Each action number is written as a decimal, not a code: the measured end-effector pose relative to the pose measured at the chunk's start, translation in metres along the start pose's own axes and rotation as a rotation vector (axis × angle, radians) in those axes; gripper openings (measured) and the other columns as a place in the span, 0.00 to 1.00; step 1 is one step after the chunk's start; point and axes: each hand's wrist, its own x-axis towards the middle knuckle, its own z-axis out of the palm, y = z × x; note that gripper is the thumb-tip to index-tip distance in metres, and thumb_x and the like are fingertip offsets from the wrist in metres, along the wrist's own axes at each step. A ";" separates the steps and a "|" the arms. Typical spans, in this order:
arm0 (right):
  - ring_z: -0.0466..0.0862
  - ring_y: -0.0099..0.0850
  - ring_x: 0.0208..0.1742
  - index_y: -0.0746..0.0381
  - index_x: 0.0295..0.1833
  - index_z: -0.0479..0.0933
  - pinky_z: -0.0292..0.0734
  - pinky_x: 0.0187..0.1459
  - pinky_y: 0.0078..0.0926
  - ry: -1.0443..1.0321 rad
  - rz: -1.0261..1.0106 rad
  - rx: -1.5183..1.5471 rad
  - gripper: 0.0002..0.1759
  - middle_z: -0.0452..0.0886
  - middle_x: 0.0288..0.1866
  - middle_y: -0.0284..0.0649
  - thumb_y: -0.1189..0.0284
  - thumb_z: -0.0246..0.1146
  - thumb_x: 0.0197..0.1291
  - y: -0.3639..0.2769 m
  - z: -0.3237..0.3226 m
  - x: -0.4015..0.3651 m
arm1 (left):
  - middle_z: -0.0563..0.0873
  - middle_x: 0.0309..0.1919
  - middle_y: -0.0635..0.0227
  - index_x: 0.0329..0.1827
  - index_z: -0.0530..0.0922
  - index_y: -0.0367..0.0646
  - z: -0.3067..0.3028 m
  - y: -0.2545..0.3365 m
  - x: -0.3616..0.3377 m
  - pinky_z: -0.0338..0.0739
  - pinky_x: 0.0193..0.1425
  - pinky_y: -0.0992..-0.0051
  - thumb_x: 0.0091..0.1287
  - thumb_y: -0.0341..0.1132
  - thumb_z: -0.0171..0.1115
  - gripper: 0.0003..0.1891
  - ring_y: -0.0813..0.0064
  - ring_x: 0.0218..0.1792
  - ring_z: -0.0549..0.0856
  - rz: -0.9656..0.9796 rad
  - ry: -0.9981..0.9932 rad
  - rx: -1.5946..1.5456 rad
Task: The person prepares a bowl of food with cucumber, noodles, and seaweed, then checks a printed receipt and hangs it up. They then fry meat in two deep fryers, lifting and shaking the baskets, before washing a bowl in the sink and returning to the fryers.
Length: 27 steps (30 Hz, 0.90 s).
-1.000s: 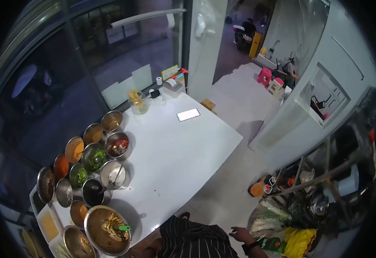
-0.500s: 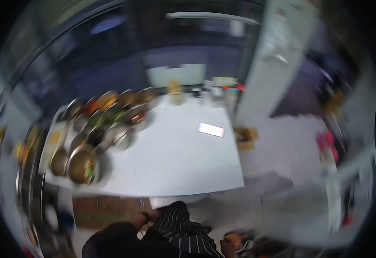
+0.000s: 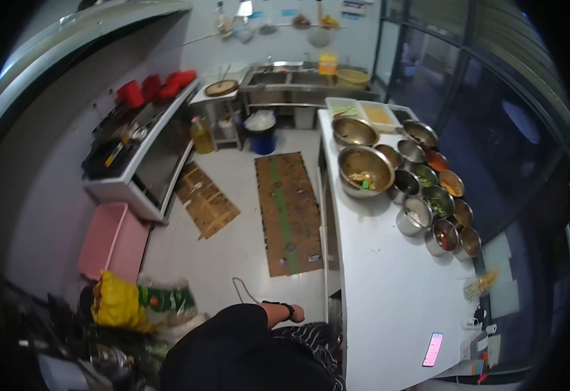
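Note:
My left hand (image 3: 297,314) hangs low beside my body, with a dark band on its wrist. It is near the striped dark cloth at my waist (image 3: 311,335) and just left of the white worktable's edge. Its fingers are too small and turned away to make out. A thin looped cord (image 3: 240,285) shows near the forearm. My right hand is out of view. On the worktable (image 3: 389,306) lies a phone with a lit screen (image 3: 433,350). A large metal bowl (image 3: 365,171) with food and a green item stands further along.
Several metal pots (image 3: 415,215) of ingredients crowd the table's window side. Brown mats (image 3: 289,215) and flattened cardboard (image 3: 208,201) lie on the floor. A blue bin (image 3: 262,140), an oil jug (image 3: 201,135), a pink tub (image 3: 112,241) and a yellow sack (image 3: 118,303) stand around. Sinks (image 3: 272,79) line the back wall.
My view has swung left, from facing the table to looking along it toward the sinks. The table now lies on my right. My right hand has left the view.

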 end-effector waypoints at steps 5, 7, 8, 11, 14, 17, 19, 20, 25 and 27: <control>0.81 0.40 0.33 0.59 0.53 0.76 0.76 0.34 0.40 0.003 -0.082 -0.078 0.17 0.82 0.36 0.42 0.64 0.54 0.62 0.026 -0.059 0.057 | 0.83 0.44 0.47 0.42 0.82 0.35 0.011 0.029 -0.047 0.73 0.55 0.61 0.59 0.48 0.48 0.24 0.51 0.48 0.81 -0.069 0.243 -0.425; 0.81 0.40 0.33 0.59 0.52 0.76 0.76 0.35 0.40 0.039 -0.108 -0.101 0.17 0.82 0.36 0.42 0.63 0.54 0.61 0.056 -0.089 0.081 | 0.84 0.41 0.47 0.39 0.82 0.35 0.021 0.027 -0.060 0.74 0.53 0.61 0.59 0.49 0.49 0.24 0.50 0.45 0.82 -0.121 0.312 -0.486; 0.81 0.40 0.33 0.59 0.52 0.76 0.76 0.35 0.40 0.076 -0.109 -0.119 0.17 0.82 0.36 0.42 0.63 0.54 0.61 0.083 -0.108 0.087 | 0.83 0.40 0.46 0.36 0.82 0.35 0.033 0.019 -0.063 0.74 0.53 0.62 0.60 0.48 0.49 0.23 0.51 0.45 0.82 -0.162 0.268 -0.503; 0.81 0.40 0.34 0.59 0.52 0.76 0.76 0.36 0.41 0.256 -0.197 -0.246 0.17 0.82 0.35 0.42 0.63 0.55 0.60 0.197 -0.162 0.110 | 0.81 0.41 0.53 0.38 0.78 0.39 0.169 -0.113 -0.005 0.76 0.46 0.59 0.65 0.37 0.48 0.12 0.57 0.42 0.81 -0.014 0.425 0.090; 0.80 0.43 0.47 0.62 0.48 0.78 0.72 0.50 0.36 0.555 -0.103 -0.076 0.19 0.82 0.43 0.48 0.60 0.55 0.61 0.226 -0.224 0.137 | 0.80 0.20 0.62 0.33 0.77 0.38 0.156 -0.053 -0.096 0.76 0.27 0.64 0.65 0.38 0.51 0.12 0.66 0.20 0.80 0.014 0.505 -0.545; 0.79 0.47 0.39 0.64 0.37 0.78 0.74 0.42 0.38 0.726 0.067 0.183 0.20 0.80 0.36 0.52 0.56 0.60 0.57 0.180 -0.282 0.185 | 0.82 0.26 0.65 0.33 0.78 0.43 0.185 -0.027 -0.139 0.77 0.31 0.64 0.63 0.46 0.50 0.16 0.68 0.29 0.82 0.177 0.121 0.235; 0.79 0.46 0.47 0.65 0.41 0.79 0.74 0.49 0.36 0.855 0.123 0.292 0.23 0.81 0.42 0.51 0.55 0.64 0.52 0.198 -0.293 0.232 | 0.82 0.29 0.61 0.42 0.75 0.39 0.219 -0.011 -0.141 0.77 0.34 0.62 0.60 0.39 0.57 0.13 0.62 0.31 0.81 0.668 0.473 0.346; 0.79 0.46 0.48 0.65 0.42 0.80 0.73 0.50 0.37 0.842 0.125 0.305 0.23 0.81 0.42 0.52 0.54 0.64 0.52 0.202 -0.297 0.255 | 0.83 0.30 0.68 0.48 0.75 0.40 0.244 0.009 -0.142 0.77 0.35 0.67 0.60 0.40 0.57 0.16 0.70 0.32 0.81 0.743 0.341 0.464; 0.80 0.47 0.48 0.64 0.42 0.81 0.73 0.52 0.38 0.823 0.008 0.504 0.24 0.82 0.41 0.54 0.53 0.64 0.52 0.209 -0.319 0.364 | 0.83 0.30 0.68 0.48 0.75 0.39 0.244 0.112 -0.157 0.77 0.35 0.68 0.61 0.40 0.57 0.16 0.70 0.32 0.81 -0.361 0.046 -0.767; 0.81 0.45 0.46 0.63 0.41 0.82 0.74 0.50 0.38 0.771 0.098 0.428 0.22 0.82 0.39 0.53 0.54 0.64 0.52 0.204 -0.330 0.392 | 0.83 0.31 0.68 0.48 0.75 0.39 0.232 0.135 -0.161 0.77 0.35 0.68 0.62 0.40 0.57 0.16 0.71 0.32 0.81 -0.379 0.062 -0.783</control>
